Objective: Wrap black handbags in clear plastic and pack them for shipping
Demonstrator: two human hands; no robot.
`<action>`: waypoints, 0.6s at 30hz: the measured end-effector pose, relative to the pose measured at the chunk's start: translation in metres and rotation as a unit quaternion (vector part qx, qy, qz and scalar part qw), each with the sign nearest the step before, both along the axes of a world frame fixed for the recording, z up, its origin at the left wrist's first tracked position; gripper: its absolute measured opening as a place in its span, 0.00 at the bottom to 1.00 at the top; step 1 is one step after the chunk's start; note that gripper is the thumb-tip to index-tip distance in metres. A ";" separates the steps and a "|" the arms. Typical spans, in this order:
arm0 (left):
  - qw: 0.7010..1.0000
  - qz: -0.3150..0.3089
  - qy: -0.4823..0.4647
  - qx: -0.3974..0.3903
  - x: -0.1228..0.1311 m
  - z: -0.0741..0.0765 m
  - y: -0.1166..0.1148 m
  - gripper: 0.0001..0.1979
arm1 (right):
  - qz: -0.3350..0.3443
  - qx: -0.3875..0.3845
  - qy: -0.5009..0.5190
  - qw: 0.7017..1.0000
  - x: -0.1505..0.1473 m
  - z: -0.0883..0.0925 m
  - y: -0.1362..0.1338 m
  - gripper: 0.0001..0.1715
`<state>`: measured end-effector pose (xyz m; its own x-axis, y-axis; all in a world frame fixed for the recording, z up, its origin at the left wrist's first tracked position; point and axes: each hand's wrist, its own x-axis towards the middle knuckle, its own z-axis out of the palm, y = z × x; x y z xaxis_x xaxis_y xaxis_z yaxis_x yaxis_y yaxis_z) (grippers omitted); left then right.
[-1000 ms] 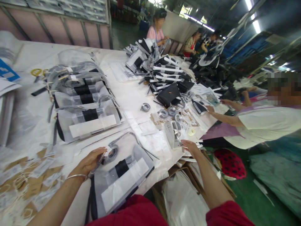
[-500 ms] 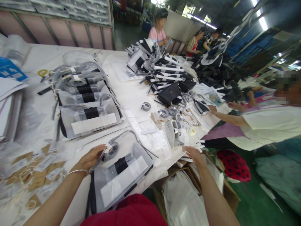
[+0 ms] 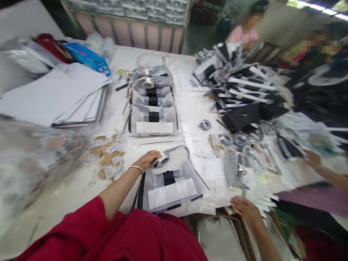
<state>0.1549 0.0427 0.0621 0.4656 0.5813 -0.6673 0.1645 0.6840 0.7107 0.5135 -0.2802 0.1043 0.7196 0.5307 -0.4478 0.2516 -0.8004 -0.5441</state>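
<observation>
My left hand (image 3: 147, 159) rests on the top of a clear plastic-wrapped bag (image 3: 170, 188) lying flat near the table's front edge, fingers closed around its coiled strap (image 3: 163, 159). The bag shows a black band and a white card inside. My right hand (image 3: 244, 208) hovers with fingers spread at the table's front edge, beside a fan of white paper strips (image 3: 262, 204) and above an open cardboard box (image 3: 225, 235). It holds nothing that I can see.
A row of similar wrapped bags (image 3: 153, 116) lies further back. White sheets (image 3: 54, 96) are stacked at the left, brown tags (image 3: 108, 156) are scattered beside them. A pile of black and white bags (image 3: 239, 90) sits at the right. Another person's hand (image 3: 312, 157) reaches in from the right.
The view has swung left and is blurred. My left hand stays on the strap of the wrapped bag. My right hand has drawn back toward the table edge over the box.
</observation>
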 end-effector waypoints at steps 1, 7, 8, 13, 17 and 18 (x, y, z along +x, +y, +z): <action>1.000 0.010 0.007 -0.002 0.001 -0.001 -0.001 0.14 | -0.016 0.040 0.076 0.996 -0.017 0.000 0.017 0.20; 0.998 0.044 0.038 0.007 0.002 -0.017 -0.005 0.15 | 0.075 0.150 0.324 0.931 -0.156 0.009 0.153 0.24; 0.998 0.043 0.037 0.014 0.001 -0.018 -0.007 0.15 | 0.086 0.155 0.337 0.925 -0.174 0.010 0.173 0.24; 0.999 0.031 0.020 0.040 -0.001 -0.016 -0.014 0.15 | 0.078 0.128 0.340 0.928 -0.212 -0.004 0.231 0.23; 0.998 0.023 0.005 0.050 -0.002 -0.016 -0.016 0.16 | 0.059 0.073 0.308 0.947 -0.216 -0.022 0.241 0.19; 0.998 0.023 0.003 0.050 -0.003 -0.016 -0.017 0.17 | 0.052 0.060 0.301 0.950 -0.217 -0.025 0.242 0.18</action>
<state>0.1524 0.0257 0.0460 0.4334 0.6663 -0.6068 0.1383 0.6162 0.7754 0.2969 -0.0379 0.0790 0.2933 0.6590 -0.6926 -0.0588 -0.7107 -0.7011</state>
